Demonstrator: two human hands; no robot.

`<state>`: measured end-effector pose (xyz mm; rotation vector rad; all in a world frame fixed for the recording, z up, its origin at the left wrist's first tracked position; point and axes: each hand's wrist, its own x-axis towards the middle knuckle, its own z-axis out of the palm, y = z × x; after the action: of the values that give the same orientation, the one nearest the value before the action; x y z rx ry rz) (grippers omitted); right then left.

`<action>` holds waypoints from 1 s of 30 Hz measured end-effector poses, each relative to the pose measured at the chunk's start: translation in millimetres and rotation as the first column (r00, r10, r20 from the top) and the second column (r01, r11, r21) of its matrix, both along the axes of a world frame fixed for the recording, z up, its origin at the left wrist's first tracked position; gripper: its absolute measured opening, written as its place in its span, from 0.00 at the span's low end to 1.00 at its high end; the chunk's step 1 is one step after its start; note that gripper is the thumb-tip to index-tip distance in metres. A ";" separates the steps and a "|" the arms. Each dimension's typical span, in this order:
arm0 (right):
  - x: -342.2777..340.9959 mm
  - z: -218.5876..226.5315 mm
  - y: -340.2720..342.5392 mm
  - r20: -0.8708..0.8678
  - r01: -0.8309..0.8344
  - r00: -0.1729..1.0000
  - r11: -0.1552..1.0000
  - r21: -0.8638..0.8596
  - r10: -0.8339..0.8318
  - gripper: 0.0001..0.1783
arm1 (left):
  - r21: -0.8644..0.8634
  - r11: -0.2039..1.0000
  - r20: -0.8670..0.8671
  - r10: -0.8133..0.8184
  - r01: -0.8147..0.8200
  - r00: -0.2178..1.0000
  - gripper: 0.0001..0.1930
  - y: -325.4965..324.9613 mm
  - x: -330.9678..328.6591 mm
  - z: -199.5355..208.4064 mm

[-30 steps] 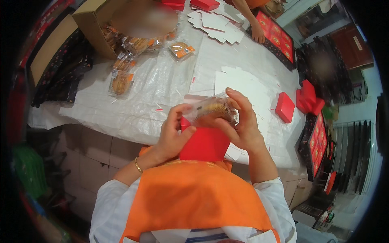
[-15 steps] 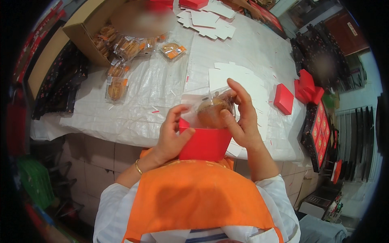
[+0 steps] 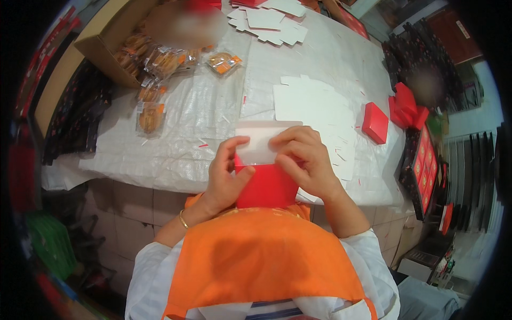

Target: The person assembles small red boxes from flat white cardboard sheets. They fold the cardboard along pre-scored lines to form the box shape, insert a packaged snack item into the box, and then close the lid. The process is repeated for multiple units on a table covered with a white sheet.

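Note:
A small red box stands against my orange apron at the table's near edge. Its white-lined lid flap is raised at the back. My left hand grips the box's left side, thumb on the front and fingers behind. At the right side, my right hand has its thumb by the front rim and its bent fingers against the flap. A sliver of clear wrapper shows at the box's mouth; whatever lies deeper is hidden.
White flat cartons lie beyond my right hand. Wrapped round pastries lie at the left by a cardboard box. At the right sit a closed red box and a tray of red boxes. More cartons lie at the far side.
The wrapped pastry in my right hand has gone down into the red box, out of sight. My right hand has moved from holding it to the box's flap and rim.

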<state>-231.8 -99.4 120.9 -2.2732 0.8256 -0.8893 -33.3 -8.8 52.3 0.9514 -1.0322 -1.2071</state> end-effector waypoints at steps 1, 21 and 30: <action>-2.0 -1.8 3.1 0.074 0.054 0.996 0.998 -0.013 -0.053 0.06 | -0.040 0.999 0.041 -0.008 0.009 0.999 0.27 0.6 2.1 -5.9; -50.6 -80.4 25.3 0.362 -0.071 0.931 0.955 0.287 -0.040 0.17 | -0.241 0.897 0.276 -0.303 0.371 0.912 0.08 -26.3 47.8 -1.8; -43.2 -79.2 27.3 0.458 -0.075 0.884 0.936 0.343 -0.097 0.15 | -0.063 0.954 0.165 -0.280 0.294 0.946 0.07 -22.6 44.2 9.7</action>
<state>-275.1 -72.1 41.7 -1.6446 0.7059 -1.1345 10.9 -31.4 62.0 0.8563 -1.3731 -1.3300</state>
